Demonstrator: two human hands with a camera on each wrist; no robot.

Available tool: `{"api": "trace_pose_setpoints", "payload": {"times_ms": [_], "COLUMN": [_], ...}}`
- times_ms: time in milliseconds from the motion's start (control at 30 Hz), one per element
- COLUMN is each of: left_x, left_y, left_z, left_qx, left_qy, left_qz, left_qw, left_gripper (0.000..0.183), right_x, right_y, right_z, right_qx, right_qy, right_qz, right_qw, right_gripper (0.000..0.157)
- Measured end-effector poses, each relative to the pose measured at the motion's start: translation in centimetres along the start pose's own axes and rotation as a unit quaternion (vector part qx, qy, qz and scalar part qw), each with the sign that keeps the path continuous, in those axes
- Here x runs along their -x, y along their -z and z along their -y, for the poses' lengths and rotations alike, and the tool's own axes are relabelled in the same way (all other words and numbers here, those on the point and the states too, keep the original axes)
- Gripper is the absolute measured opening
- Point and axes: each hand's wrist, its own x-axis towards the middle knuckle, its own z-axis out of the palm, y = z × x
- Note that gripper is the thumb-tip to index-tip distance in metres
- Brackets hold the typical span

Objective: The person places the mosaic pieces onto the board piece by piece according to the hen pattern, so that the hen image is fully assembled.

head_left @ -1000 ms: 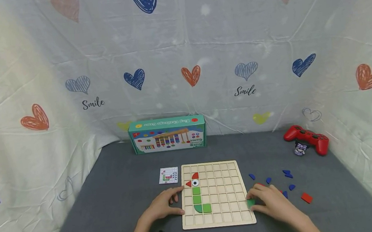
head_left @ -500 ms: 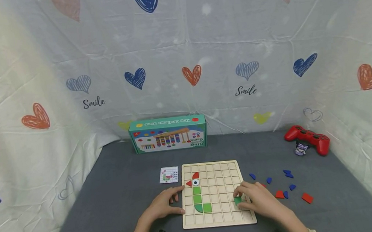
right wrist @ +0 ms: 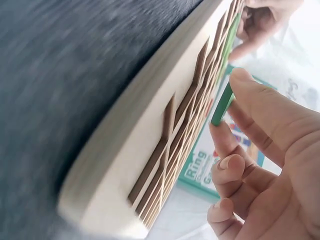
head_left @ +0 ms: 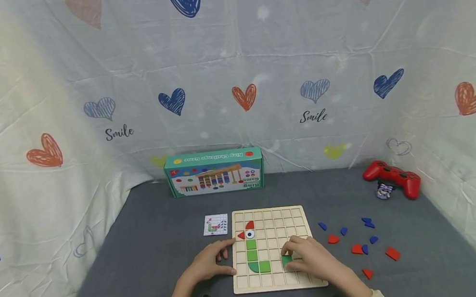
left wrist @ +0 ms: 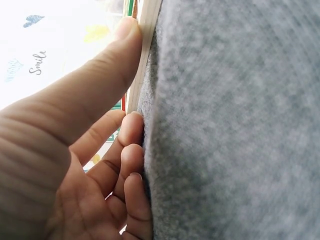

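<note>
In the head view a wooden grid board lies on the dark cloth. Its left columns hold a red curved piece, a red triangle, a white eye tile, several green squares and a green rounded piece. My left hand touches the board's left edge with thumb and index finger spread apart; the other fingers bend beneath. Over the board's right half, my right hand pinches a dark green tile between thumb and fingertip, held above the grid in the right wrist view.
Right of the board lie several blue pieces and red pieces. A pattern card is at the board's upper left. Farther back stand a game box and a red game controller beside a small figure.
My right hand has carried the dark green tile leftward from the board's right edge to over the grid, uncovering red pieces on the cloth. My left hand stays in place.
</note>
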Motion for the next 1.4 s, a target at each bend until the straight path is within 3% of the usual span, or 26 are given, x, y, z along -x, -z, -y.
{"api": "trace_pose_setpoints", "payload": {"times_ms": [167,433,633,1400], "left_x": [0.1,0.1,0.1,0.1], "left_y": [0.0,0.1,-0.1,-0.1], "left_z": [0.0,0.0,0.0,0.1], "left_qx": [0.004,0.005,0.000,-0.007], "left_qy": [-0.002,0.005,0.007,0.005], "left_qz": [0.001,0.003,0.000,-0.003], "left_qw": [1.0000,1.0000,1.0000,1.0000], "left_gripper": [0.078,0.077,0.077,0.076], "right_x": [-0.7,-1.3,-1.4,-1.1], "right_y": [-0.6,-1.2,-1.4,-0.9], "right_z": [0.7,1.2,1.4,1.3], "right_qx": [-0.003,0.009,0.004,0.022], "right_qy": [-0.012,0.013,0.010,-0.005], "right_qz": [0.012,0.006,0.016,-0.018], "right_qw": [1.000,1.000,1.000,1.000], "right_gripper": [0.023,0.021,0.019,0.017]}}
